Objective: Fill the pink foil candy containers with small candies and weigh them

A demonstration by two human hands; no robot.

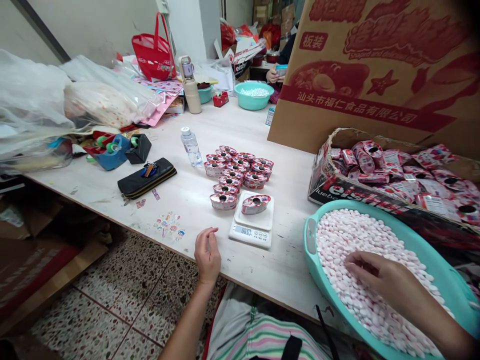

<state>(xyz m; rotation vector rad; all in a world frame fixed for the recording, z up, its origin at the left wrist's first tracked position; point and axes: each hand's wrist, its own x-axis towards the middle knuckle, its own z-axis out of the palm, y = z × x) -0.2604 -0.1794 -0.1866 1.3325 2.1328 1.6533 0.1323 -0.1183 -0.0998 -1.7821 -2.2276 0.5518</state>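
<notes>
My right hand (371, 272) reaches into a turquoise basin (310, 237) full of small white-pink candies (345, 230). Its fingers are drawn together with the tips among the candies; whatever is pinched there is mostly hidden. My left hand (208, 256) rests at the table edge, empty, with its fingers loosely bent and apart. Just beyond it stands a white digital scale (250, 234) with its display lit. On the scale sits one red-and-white oval box (256, 204) with a dark round hole in its top. Several similar boxes (232, 172) stand grouped behind and left of the scale.
An open carton (356, 192) of more printed packs borders the basin, with a tall cardboard box (337, 115) behind. A water bottle (191, 147), black wallet (147, 179), tape dispensers (112, 152) and stickers (168, 225) lie leftward. Another person's hand (275, 75) shows far back.
</notes>
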